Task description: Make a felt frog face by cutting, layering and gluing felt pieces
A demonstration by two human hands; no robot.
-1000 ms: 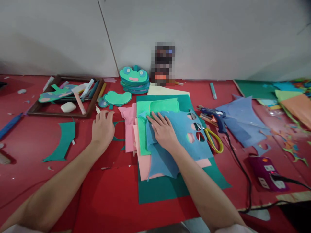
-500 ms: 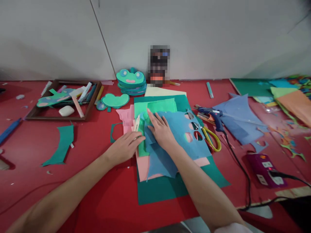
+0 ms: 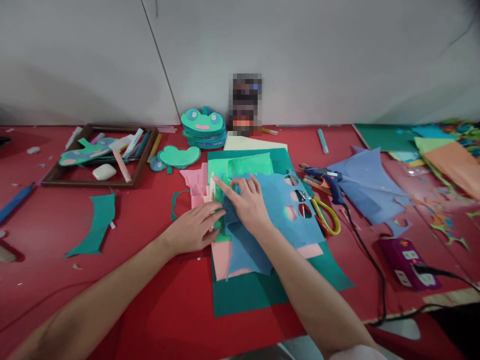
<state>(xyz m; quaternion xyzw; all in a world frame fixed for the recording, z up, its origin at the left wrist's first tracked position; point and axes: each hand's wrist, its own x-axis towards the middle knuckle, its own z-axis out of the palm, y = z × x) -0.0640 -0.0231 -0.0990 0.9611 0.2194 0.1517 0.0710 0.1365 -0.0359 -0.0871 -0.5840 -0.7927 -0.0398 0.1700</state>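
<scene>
My left hand (image 3: 193, 227) lies at the left edge of a pile of felt sheets, fingers stretched over the lower end of a white marker (image 3: 212, 187). That marker rests on bright green felt (image 3: 249, 164). My right hand (image 3: 249, 202) rests on a blue felt sheet (image 3: 277, 200) with round holes cut in it. Its index finger reaches left to the marker's upper end; the other fingers are bent and apart. Pink felt (image 3: 223, 260) and a dark green sheet (image 3: 251, 295) lie underneath. Yellow-handled scissors (image 3: 327, 215) sit at the pile's right edge.
Stacked felt frog faces (image 3: 203, 127) stand near the wall. A brown frame (image 3: 90, 183) with markers lies left. On the right are a glue gun (image 3: 332, 180), blue-violet felt (image 3: 367, 185) and a purple power strip (image 3: 407, 267) with black cables.
My right hand has shifted from lying flat on the felt to pointing its index finger left at the marker. The marker stands straighter in line, and my left fingers have spread over its lower end.
</scene>
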